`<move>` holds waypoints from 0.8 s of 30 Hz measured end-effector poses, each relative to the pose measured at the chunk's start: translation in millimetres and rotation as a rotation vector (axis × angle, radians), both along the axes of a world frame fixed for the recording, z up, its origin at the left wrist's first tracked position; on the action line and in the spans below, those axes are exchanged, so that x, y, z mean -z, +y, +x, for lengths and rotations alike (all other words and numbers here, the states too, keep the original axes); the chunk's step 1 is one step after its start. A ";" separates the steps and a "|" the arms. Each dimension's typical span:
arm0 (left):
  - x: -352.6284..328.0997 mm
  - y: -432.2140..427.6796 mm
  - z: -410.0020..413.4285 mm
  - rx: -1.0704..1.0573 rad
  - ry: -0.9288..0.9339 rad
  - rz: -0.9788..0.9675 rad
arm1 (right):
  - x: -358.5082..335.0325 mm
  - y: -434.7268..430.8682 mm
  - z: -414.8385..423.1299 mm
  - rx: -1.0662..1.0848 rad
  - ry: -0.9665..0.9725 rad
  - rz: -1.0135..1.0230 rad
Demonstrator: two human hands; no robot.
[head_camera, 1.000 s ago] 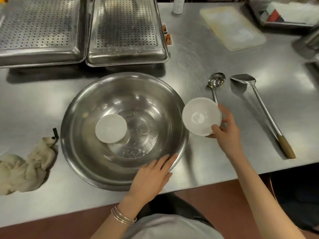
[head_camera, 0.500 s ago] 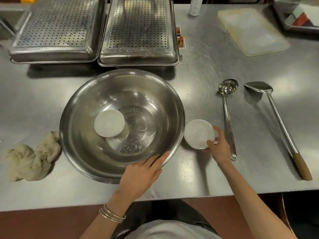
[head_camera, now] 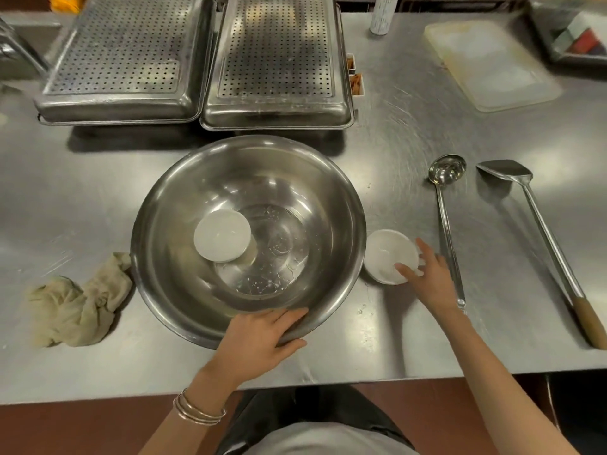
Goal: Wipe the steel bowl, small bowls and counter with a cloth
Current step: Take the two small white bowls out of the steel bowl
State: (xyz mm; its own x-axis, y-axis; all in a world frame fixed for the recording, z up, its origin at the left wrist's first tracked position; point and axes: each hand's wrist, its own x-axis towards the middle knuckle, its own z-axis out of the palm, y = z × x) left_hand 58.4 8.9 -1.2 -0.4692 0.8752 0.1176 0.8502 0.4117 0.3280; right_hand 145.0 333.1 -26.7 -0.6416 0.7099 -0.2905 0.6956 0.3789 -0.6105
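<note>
A crumpled cloth [head_camera: 78,303] lay on the worktop [head_camera: 410,142], well left of the left hand [head_camera: 259,343], whose grip clamped the steel bowl [head_camera: 295,192] at its near rim; a small bowl [head_camera: 221,235] sat inside, beyond it. The right hand [head_camera: 430,280] had its grip pinched on the second small bowl [head_camera: 384,254], with a ladle [head_camera: 446,224] just right of it.

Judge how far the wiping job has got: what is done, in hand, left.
Done: nothing shows wiped; the cloth lies crumpled and untouched. In hand: the left hand grips the steel bowl by its rim; the right hand holds one small white bowl on the counter. Left: all wiping; the steel bowl, wet inside, holds the other small white bowl.
</note>
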 end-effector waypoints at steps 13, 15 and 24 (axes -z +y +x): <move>-3.5 -101.6 -76.8 -0.002 0.112 -0.049 | -55.5 -149.8 -129.0 -0.612 0.194 0.172; 0.4 -103.5 -78.1 0.030 0.095 -0.018 | -38.2 -168.4 -156.6 -0.628 0.122 0.124; 17.7 -108.3 -79.8 0.029 0.077 0.130 | 16.8 -206.3 -203.3 -0.491 -0.047 -0.088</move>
